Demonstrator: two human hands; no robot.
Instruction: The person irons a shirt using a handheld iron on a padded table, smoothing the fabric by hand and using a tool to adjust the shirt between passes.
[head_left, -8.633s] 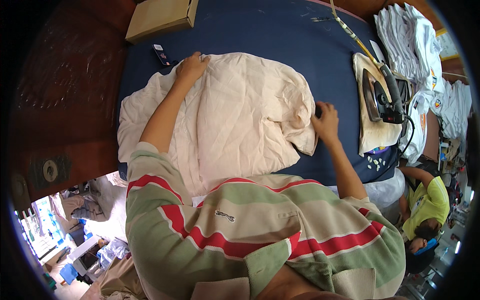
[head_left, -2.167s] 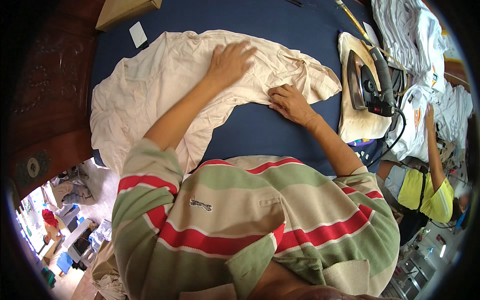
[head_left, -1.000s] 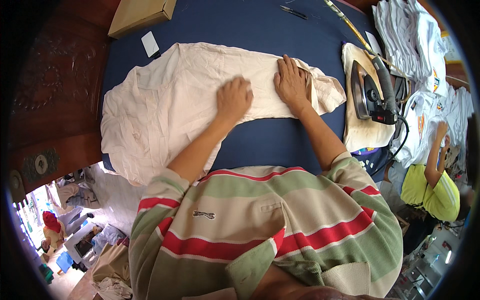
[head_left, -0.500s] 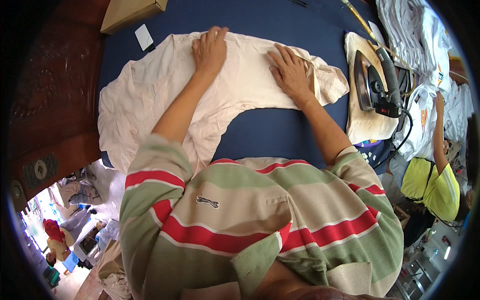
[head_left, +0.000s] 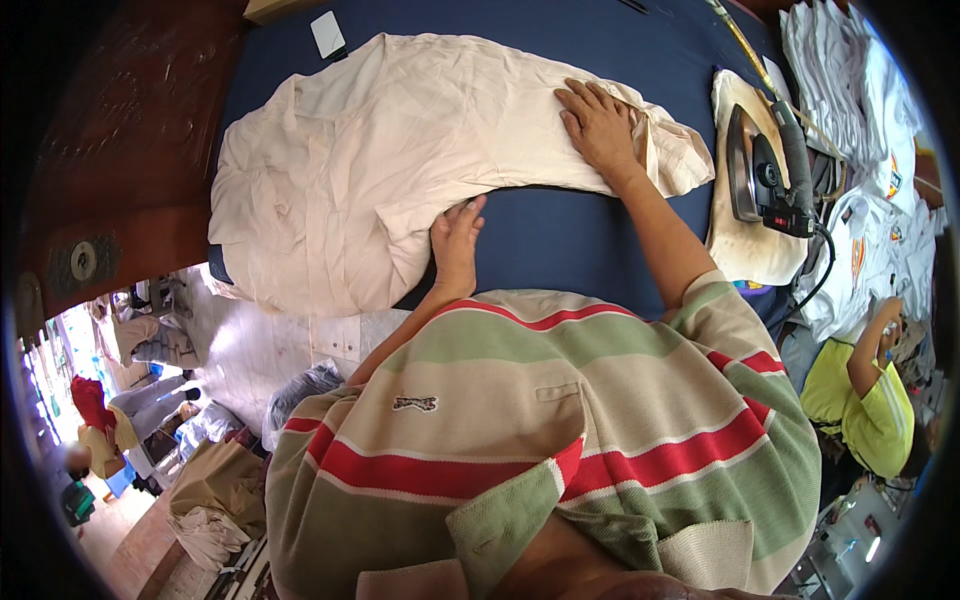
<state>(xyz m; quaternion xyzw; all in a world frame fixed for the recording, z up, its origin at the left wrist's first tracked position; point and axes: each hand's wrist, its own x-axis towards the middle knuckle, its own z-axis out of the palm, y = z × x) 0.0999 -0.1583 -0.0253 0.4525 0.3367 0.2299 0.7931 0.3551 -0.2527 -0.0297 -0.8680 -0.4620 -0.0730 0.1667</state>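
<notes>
- While a cream garment point(head_left: 400, 170) lies spread across a dark blue padded table point(head_left: 560, 230), its left portion drapes over the table's near-left edge toward the floor; that hanging weight could, by judgement, drag the cloth out of line if either hand lifts.
- A small white card point(head_left: 327, 33) sits on the table just beyond the garment's far-left corner.
- The left hand point(head_left: 457, 240) grips the garment's near edge, fingers curled over the fabric at the lower curve; a pull that is too sharp could bunch the smoothed area.
- The right hand point(head_left: 600, 125) rests flat on the garment's right end, fingers spread wide, pinning it to the table.
- An electric iron point(head_left: 765, 170) stands on a cream pad point(head_left: 745, 250) just right of the garment's tip, its cord trailing off to the right; a loose fold sliding that way could touch the iron or snag the cord.
- Stacked white garments point(head_left: 850, 90) sit at the far right, and a person in a yellow shirt point(head_left: 870, 410) works below them.
</notes>
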